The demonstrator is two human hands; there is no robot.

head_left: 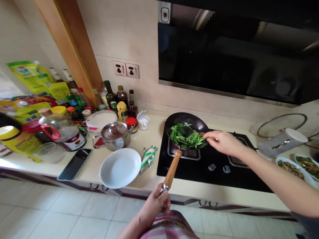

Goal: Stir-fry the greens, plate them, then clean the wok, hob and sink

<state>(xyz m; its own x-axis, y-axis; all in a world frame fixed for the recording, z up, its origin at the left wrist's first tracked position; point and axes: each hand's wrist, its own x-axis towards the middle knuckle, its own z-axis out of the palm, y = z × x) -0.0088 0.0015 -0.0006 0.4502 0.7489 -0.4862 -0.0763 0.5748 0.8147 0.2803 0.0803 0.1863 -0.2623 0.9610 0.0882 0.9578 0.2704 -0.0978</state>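
A black wok with chopped leafy greens in it sits over the left burner of the stove. My left hand is closed around the end of the wok's wooden handle, near the counter's front edge. Over the wok's right rim, my right hand grips a spatula by its brownish handle. The spatula's head is down among the greens and mostly hidden.
Left of the stove are a white plate, a green-striped cloth, a lidded steel pot, a phone and several bottles. To the right lie a glass lid, a pitcher and two filled dishes. A range hood hangs above.
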